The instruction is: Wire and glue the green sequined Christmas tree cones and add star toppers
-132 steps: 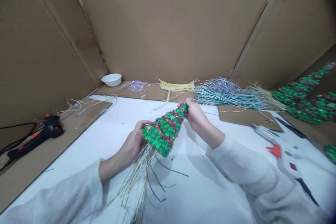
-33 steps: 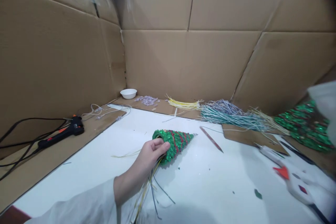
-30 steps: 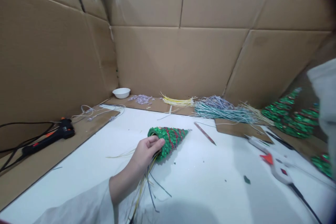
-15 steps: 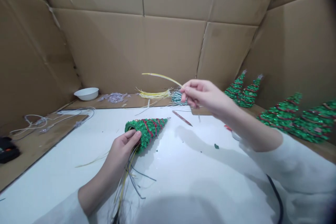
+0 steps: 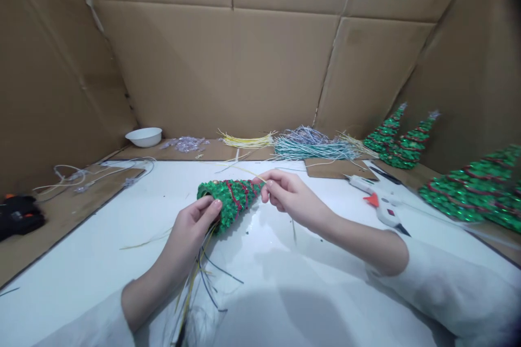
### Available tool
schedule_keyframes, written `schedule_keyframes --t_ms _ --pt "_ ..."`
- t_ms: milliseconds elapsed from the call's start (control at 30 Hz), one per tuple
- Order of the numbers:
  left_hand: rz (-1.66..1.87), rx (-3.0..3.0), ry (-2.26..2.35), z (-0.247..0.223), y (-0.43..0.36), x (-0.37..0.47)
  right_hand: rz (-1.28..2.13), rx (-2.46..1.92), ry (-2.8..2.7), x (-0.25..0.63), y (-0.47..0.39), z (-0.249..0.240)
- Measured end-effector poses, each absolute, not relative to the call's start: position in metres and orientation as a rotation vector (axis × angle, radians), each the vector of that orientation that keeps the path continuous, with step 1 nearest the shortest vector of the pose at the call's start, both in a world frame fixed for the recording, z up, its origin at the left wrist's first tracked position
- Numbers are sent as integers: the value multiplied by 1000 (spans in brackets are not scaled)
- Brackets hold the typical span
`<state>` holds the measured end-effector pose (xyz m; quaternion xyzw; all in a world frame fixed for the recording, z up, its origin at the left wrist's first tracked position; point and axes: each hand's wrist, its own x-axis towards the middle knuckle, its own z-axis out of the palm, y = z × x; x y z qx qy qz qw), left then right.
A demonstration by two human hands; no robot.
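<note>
My left hand (image 5: 194,227) grips a small green tinsel Christmas tree (image 5: 234,200) by the rim of its hollow base, thumb outside and fingers reaching to the opening. The tree lies tilted on its side, its tip pointing right, with red garland around it. Yellow and dark wires (image 5: 203,276) trail below my left wrist; where they begin is hidden. Beside the tree's tip, my right hand (image 5: 287,192) pinches a thin yellow wire (image 5: 238,167) between thumb and forefinger. That wire extends leftward above the tree.
Bundles of yellow wires (image 5: 246,141) and teal-white wires (image 5: 313,149) lie at the back. A white bowl (image 5: 144,137) and clear plastic bits (image 5: 187,144) are back left. On the right are a white glue gun (image 5: 385,209) and finished trees (image 5: 468,187). Cardboard walls enclose the table.
My right hand has come down and left with the yellow wire, now near the tree's tip. My left hand still holds the tree. The view has shifted slightly, revealing the glue gun.
</note>
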<state>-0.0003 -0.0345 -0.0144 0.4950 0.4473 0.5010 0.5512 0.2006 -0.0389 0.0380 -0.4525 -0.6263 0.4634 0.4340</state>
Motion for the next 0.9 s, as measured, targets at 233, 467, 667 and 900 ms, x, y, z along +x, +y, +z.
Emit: schedule_keyframes --t_ms 233,467,667,900 --pt "1168 1258 1084 -9 -38 4 1006 -1052 -1647 201 -30 33" --pt "1155 1279 1076 -11 -38 2 865 -1085 -1819 207 -30 27" --pt "1134 1306 1106 -11 -38 1 929 -1151 -1831 206 -29 28" --pt "1075 1471 1192 -9 -42 4 772 -1244 -1950 208 -25 24"
